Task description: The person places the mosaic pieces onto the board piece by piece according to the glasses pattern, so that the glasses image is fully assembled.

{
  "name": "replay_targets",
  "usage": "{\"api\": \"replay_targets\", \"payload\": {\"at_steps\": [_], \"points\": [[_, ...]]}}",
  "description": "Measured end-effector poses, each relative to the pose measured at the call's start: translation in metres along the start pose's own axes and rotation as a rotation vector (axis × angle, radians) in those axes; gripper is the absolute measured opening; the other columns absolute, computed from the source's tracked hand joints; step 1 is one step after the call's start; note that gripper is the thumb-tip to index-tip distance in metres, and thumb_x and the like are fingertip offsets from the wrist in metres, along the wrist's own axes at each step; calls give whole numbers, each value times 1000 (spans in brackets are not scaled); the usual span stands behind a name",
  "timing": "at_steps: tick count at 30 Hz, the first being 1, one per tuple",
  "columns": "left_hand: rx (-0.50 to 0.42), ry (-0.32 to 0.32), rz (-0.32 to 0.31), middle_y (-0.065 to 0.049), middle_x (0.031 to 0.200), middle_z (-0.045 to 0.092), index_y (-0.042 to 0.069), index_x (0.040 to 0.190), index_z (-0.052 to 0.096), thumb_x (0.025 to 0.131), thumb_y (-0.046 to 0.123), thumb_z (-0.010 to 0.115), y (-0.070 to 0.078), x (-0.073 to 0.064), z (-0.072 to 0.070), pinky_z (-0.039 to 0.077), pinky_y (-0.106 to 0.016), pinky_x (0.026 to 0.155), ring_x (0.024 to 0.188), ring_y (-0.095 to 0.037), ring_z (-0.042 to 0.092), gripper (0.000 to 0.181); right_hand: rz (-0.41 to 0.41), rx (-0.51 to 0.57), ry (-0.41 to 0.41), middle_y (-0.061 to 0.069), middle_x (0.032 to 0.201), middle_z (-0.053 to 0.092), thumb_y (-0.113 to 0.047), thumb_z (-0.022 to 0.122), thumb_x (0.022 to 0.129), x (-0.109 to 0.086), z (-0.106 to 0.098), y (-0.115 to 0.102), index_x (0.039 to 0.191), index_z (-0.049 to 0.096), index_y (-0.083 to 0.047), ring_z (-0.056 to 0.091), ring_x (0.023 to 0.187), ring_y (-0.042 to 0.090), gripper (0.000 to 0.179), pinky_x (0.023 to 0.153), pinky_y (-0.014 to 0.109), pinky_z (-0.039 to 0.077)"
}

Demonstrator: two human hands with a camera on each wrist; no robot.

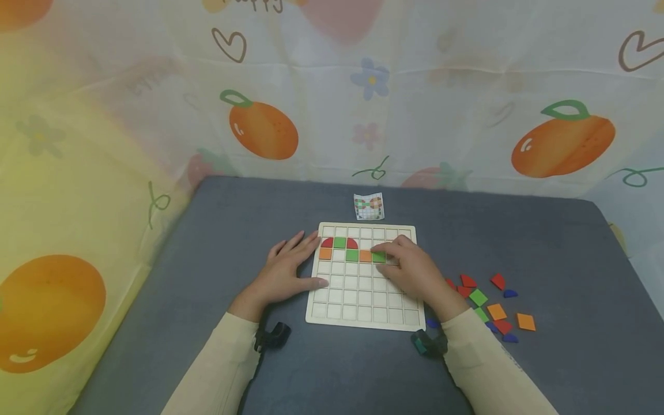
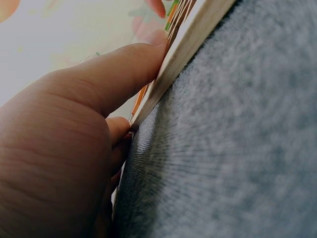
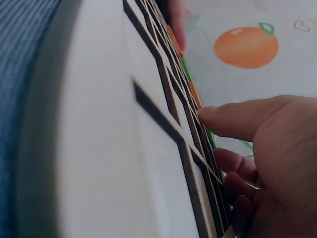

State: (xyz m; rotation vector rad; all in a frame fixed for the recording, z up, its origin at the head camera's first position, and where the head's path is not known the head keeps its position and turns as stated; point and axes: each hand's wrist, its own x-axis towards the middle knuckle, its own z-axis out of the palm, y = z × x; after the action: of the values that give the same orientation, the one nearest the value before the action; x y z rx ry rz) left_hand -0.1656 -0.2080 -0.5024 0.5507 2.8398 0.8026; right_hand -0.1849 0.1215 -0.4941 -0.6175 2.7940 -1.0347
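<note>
A pale wooden grid board [image 1: 365, 316] lies on the table in the head view. My left hand [image 1: 286, 271] spreads along its left edge, the thumb resting on the rim and the fingertips by the upper left corner. At the second row from the top, my right hand [image 1: 412, 266] has thumb and index finger on either side of a green square tile [image 1: 379, 257] in a cell. Left of it in that row sit an orange tile [image 1: 365, 256], a green tile [image 1: 352, 255] and, past a gap, another orange tile [image 1: 325, 253]. Above are two red quarter-rounds [image 1: 328, 243] with a green square [image 1: 339, 242] between them.
A small printed pattern card [image 1: 369, 206] lies beyond the board. Right of the board, partly behind the right forearm, several loose red, green, orange and blue pieces [image 1: 496, 312] are scattered on the grey table [image 1: 570, 253]. A fruit-printed cloth [image 1: 332, 115] hangs behind.
</note>
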Motion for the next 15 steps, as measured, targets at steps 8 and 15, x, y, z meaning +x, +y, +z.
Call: {"api": "replay_targets", "payload": {"at_steps": [8, 15], "points": [[0, 4, 2, 8, 179, 22, 20, 174, 30, 91, 67, 79, -2, 0, 0, 4, -57, 127, 166, -23, 9, 107, -9, 10, -3, 0, 103, 54, -20, 79, 101, -1, 2, 3, 136, 79, -18, 52, 85, 19, 34, 77, 42, 47], [-3, 0, 4, 9, 179, 21, 21, 174, 29, 92, 67, 79, -1, -1, 0, 4, -58, 127, 166, -22, 8, 107, -22, 105, 30, 2, 109, 63, -18, 79, 100, -3, 0, 7, 139, 75, -12, 54, 86, 20, 40, 75, 41, 46]]}}
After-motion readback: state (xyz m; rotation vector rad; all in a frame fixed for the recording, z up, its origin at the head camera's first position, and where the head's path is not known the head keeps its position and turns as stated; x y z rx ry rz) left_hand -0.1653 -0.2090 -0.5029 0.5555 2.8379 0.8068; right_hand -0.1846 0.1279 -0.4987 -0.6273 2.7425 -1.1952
